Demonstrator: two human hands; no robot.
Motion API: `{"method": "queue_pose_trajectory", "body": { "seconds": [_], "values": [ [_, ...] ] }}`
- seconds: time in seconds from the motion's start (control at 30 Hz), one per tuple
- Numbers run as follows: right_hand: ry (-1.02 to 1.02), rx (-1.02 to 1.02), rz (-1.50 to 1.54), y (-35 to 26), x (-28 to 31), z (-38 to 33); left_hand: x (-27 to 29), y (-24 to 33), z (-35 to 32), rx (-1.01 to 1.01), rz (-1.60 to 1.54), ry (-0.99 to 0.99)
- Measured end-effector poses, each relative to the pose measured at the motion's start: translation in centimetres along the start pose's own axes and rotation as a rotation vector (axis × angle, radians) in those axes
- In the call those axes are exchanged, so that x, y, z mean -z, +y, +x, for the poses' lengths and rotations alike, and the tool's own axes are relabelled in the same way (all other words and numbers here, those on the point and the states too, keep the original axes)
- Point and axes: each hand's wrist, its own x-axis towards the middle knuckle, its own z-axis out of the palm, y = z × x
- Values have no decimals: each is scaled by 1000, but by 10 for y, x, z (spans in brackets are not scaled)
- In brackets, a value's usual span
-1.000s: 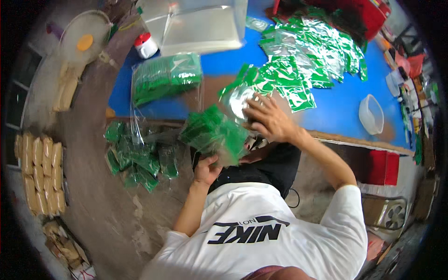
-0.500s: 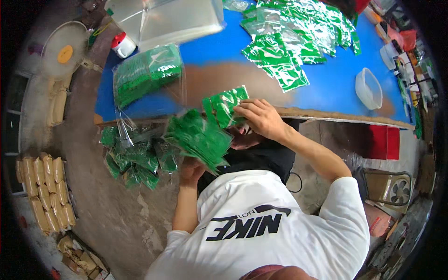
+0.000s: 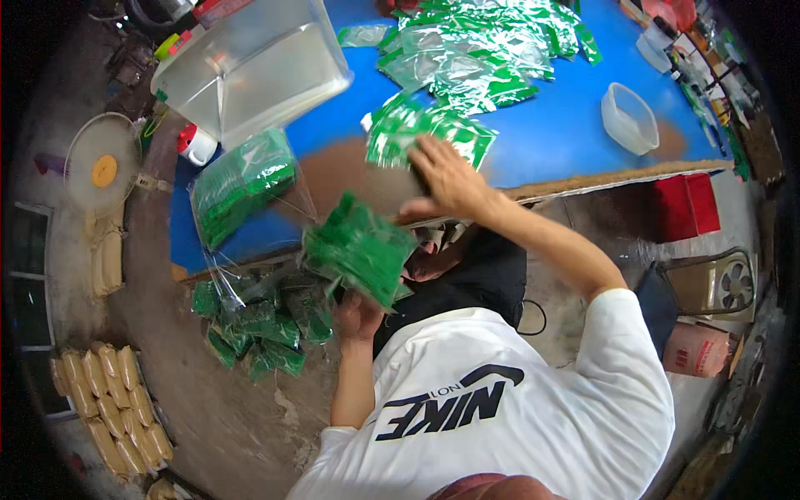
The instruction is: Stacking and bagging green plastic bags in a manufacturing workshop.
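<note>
My left hand [image 3: 358, 317] is closed around the lower edge of a thick stack of green plastic pouches [image 3: 362, 250], held fanned out in front of my body near the table edge. Over the table, my right hand [image 3: 450, 179] is slightly blurred, its fingers stretched and the thumb apart. Its fingertips lie over a shiny green-and-clear pouch [image 3: 396, 133] at the near end of a spread; whether they touch it I cannot tell. Behind it, many similar pouches [image 3: 475, 50] overlap on the blue tabletop [image 3: 550, 154].
A clear bag of green pouches [image 3: 246, 183] sits at the table's left, by a red-and-white container [image 3: 197, 146] and a large translucent bin [image 3: 275, 83]. A clear tub [image 3: 629, 121] stands right. More bagged green pouches [image 3: 262, 321] are below the left edge.
The green pouch my right hand held near the stack now lies on the table, and that hand has opened and moved away from the stack. My view has shifted.
</note>
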Motion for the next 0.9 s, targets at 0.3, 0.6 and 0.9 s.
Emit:
{"method": "queue_pose_trajectory", "body": {
  "seconds": [0.3, 0.6, 0.9],
  "values": [
    [180, 44, 520, -27, 6, -17, 2, -3, -8, -18, -195, -191],
    [781, -643, 1412, 7, 35, 18, 10, 3, 7, -49, -82, -66],
    [171, -494, 1149, -27, 54, 19, -51, 8, 35, -1, -78, 70]
  ]
}}
